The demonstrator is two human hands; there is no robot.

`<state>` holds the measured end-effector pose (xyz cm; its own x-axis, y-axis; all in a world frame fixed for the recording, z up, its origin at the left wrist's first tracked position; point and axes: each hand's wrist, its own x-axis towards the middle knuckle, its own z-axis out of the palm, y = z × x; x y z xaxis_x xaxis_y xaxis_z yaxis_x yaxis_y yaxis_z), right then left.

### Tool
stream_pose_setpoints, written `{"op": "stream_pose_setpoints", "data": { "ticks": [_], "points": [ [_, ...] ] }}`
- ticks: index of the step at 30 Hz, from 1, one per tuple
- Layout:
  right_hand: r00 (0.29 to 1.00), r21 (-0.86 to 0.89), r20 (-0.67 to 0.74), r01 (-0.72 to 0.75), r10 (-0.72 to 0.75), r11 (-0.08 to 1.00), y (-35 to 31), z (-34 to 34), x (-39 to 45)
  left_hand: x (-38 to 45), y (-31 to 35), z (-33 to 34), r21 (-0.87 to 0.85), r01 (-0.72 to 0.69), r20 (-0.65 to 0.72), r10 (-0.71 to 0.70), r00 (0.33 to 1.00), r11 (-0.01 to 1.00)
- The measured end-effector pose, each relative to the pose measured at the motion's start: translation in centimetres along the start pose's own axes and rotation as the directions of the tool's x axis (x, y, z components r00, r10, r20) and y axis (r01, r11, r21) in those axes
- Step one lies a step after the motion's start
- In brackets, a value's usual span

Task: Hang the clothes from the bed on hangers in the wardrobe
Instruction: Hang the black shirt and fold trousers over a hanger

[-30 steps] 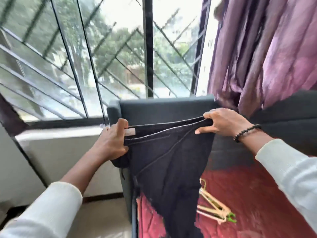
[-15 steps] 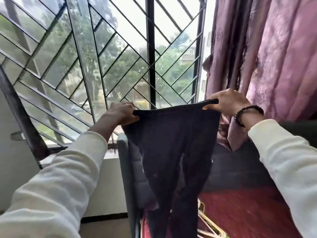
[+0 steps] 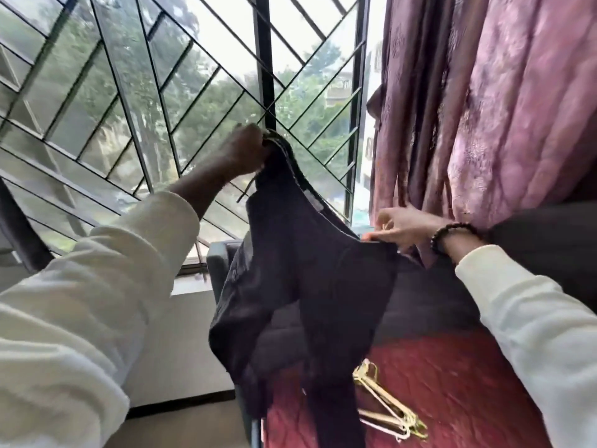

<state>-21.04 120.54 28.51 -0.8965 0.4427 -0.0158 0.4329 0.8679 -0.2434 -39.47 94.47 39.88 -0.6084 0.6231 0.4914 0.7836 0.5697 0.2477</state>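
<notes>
Both hands' grip pinches dark trousers: left hand high, right hand low; hangers on bed.

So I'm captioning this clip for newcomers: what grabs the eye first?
The dark trousers, held up mid-frame by the waistband: the left hand grips one end high, the right hand pinches the other lower. Behind stands the barred window; gold hangers lie on the red bedspread.

A bedroom in a home: a bed under a dark red quilted cover with a grey padded headboard stands against a window with a diagonal metal grille, mauve patterned curtains hang beside it, and clothes hangers lie on the cover
</notes>
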Motion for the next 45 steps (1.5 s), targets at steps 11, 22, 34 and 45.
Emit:
{"op": "stream_pose_setpoints", "data": {
  "ticks": [11, 22, 34, 45],
  "points": [
    [0.875, 0.793, 0.273, 0.031, -0.4, 0.609, -10.1, 11.5, 0.2, 1.0, -1.4, -1.0, 0.005, 0.03, 0.0, -0.03, 1.0, 1.0],
    [0.959, 0.775, 0.089, 0.104, -0.27, 0.624, -19.8, 10.9, 1.4, -0.7, -2.2, -0.6, 0.208, 0.146, -0.114, -0.125, 0.986, 0.967],
    [0.968, 0.403, -0.064, -0.199, 0.244, 0.893, -1.8, 5.3, 2.5, -3.8, -8.8, 0.3, 0.041, 0.432, -0.179, -0.419, 0.89, 0.901],
    [0.959, 0.83, -0.02, 0.174, -0.283, 0.531, 4.1, -6.0, -0.2, -5.8, -15.1, -3.0, -0.016, 0.368, -0.166, -0.365, 0.916, 0.93]
  ]
}}
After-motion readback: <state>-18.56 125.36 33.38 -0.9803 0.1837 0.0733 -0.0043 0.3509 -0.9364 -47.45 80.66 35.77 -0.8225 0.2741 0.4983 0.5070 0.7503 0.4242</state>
